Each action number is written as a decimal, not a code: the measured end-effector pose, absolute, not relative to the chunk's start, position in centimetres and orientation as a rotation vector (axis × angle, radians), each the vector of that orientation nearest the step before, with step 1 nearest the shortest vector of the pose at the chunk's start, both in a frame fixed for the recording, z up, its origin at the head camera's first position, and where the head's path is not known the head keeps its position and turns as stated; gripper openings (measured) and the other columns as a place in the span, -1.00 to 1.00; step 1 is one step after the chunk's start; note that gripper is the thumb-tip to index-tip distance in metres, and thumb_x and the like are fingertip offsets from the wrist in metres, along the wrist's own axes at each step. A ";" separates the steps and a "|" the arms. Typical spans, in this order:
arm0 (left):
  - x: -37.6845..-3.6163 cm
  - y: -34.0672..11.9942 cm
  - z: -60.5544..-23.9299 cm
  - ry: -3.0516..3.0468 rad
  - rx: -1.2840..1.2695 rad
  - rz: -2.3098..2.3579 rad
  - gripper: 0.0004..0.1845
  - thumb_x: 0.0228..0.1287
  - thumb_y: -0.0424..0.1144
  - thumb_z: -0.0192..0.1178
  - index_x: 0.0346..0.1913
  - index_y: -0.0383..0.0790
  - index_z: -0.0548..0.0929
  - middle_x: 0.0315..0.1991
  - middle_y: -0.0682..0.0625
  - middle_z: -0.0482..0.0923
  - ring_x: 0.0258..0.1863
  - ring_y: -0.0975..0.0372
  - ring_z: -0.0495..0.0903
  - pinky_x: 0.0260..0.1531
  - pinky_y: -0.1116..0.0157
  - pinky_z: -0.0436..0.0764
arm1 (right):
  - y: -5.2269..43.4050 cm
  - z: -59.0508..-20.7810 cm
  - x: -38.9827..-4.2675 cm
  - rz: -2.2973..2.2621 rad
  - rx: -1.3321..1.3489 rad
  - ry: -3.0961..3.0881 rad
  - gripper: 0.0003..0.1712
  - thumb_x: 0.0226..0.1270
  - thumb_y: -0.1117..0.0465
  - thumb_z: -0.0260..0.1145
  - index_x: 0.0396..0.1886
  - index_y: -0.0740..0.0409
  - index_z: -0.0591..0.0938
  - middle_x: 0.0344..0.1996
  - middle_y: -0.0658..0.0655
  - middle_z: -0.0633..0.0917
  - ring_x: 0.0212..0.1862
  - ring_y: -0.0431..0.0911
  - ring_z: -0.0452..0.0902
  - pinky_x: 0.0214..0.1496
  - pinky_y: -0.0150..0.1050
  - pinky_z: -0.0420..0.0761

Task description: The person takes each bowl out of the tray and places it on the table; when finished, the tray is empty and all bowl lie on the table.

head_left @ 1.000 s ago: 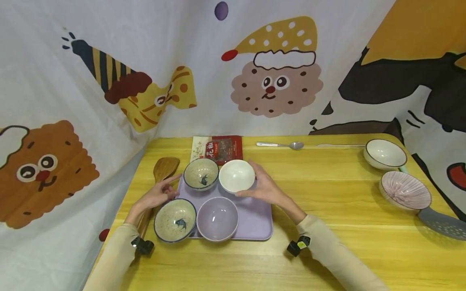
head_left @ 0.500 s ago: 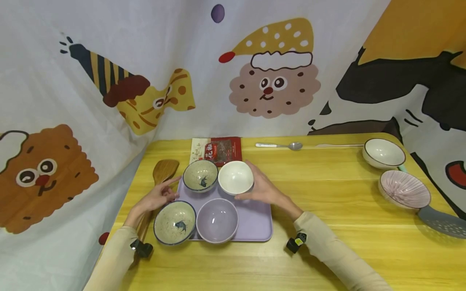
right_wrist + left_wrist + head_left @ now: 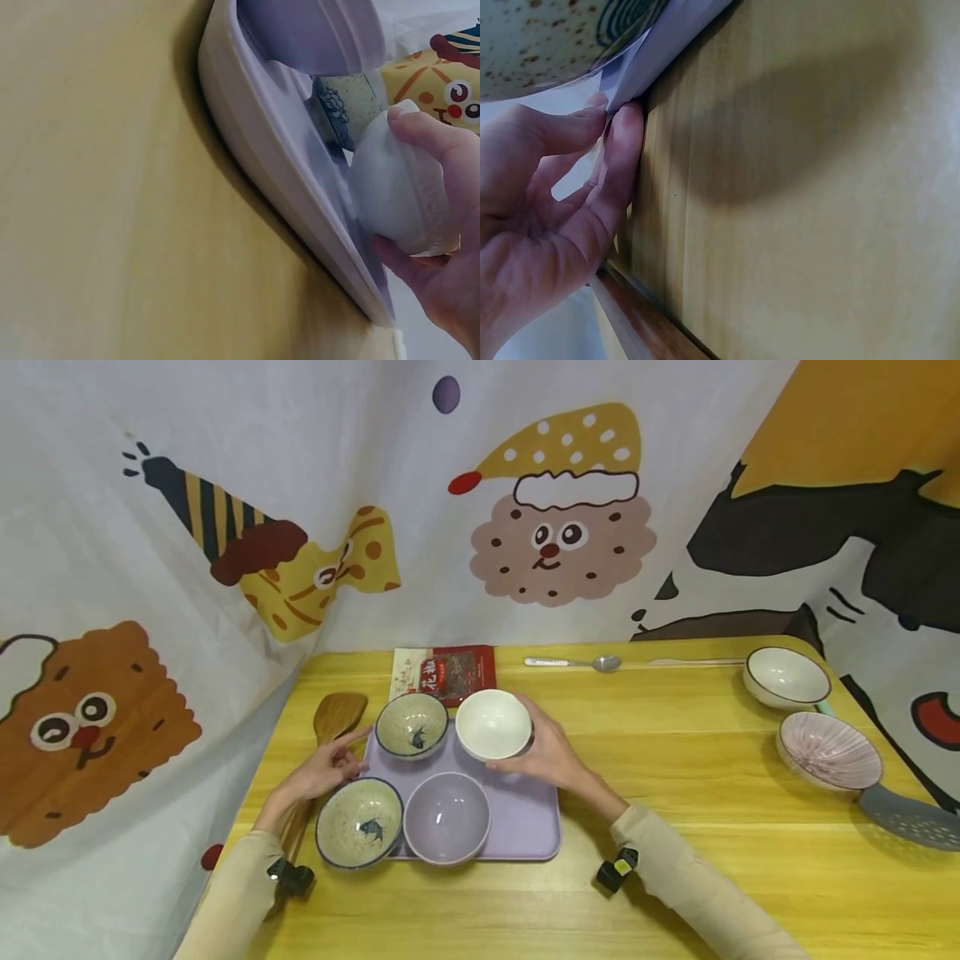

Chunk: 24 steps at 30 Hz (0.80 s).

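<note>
My right hand (image 3: 551, 756) grips a small white bowl (image 3: 492, 724) by its side, over the back right part of a lilac tray (image 3: 525, 827). In the right wrist view, thumb and fingers span the white bowl (image 3: 397, 187), which is tilted close to the tray. My left hand (image 3: 318, 772) pinches the tray's left rim (image 3: 634, 71) between thumb and finger. Two speckled bowls with a blue fish, one at the back (image 3: 412, 727) and one in front (image 3: 360, 822), stand at the tray's left. Beside the front one is a purple bowl (image 3: 447, 818).
A wooden spatula (image 3: 339, 718) lies left of the tray, partly under my left arm. Behind are a red spice packet (image 3: 453, 672) and a spoon (image 3: 573, 663). To the right stand a brown-rimmed white bowl (image 3: 786, 677), a pink-streaked bowl (image 3: 828, 752) and a grey slotted utensil (image 3: 911, 818).
The white bowl in my right hand has shifted slightly right and up, away from the speckled bowl beside it. My left hand stays at the tray's rim.
</note>
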<state>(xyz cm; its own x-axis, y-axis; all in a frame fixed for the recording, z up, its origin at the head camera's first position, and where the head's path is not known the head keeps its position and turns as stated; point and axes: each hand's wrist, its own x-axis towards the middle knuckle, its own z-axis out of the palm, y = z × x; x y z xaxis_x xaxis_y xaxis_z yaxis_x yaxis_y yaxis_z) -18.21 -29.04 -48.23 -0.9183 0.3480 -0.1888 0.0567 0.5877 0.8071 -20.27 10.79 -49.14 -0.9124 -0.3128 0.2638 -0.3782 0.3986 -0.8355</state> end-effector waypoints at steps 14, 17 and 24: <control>-17.9 -28.9 -48.2 2.477 0.359 1.284 -0.27 0.40 -0.48 0.16 0.56 -0.37 0.14 -0.40 -0.22 0.57 -0.43 0.28 0.50 -0.43 0.40 0.55 | 15.6 -47.7 -19.7 1.504 0.495 -2.502 0.34 -0.29 0.06 0.79 0.55 0.05 0.26 0.33 0.23 0.52 0.22 0.15 0.58 0.09 0.05 0.68; -17.9 -28.8 -48.2 2.490 0.359 1.277 -0.28 0.40 -0.49 0.15 0.56 -0.37 0.16 -0.40 -0.21 0.56 -0.44 0.29 0.50 -0.43 0.40 0.55 | 16.7 -47.3 -19.7 1.470 0.465 -2.492 0.32 -0.27 0.09 0.79 0.54 0.06 0.26 0.33 0.23 0.51 0.22 0.16 0.57 0.09 0.07 0.68; -17.9 -28.9 -48.1 2.501 0.353 1.268 -0.28 0.40 -0.49 0.15 0.56 -0.36 0.16 -0.39 -0.20 0.57 -0.42 0.30 0.51 -0.41 0.41 0.55 | 19.0 -46.7 -19.8 1.402 0.348 -2.470 0.40 -0.24 0.12 0.77 0.60 0.16 0.15 0.37 0.38 0.43 0.27 0.26 0.50 0.16 0.17 0.62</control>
<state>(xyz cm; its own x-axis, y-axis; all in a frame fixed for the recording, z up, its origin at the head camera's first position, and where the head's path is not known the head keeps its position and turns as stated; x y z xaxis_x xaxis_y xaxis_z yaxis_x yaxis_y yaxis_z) -17.93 -28.92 -48.06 -0.9203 0.3546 -0.1651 0.0765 0.5771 0.8131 -19.79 18.99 -46.73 -0.9320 -0.0701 0.3557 -0.3413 0.5002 -0.7958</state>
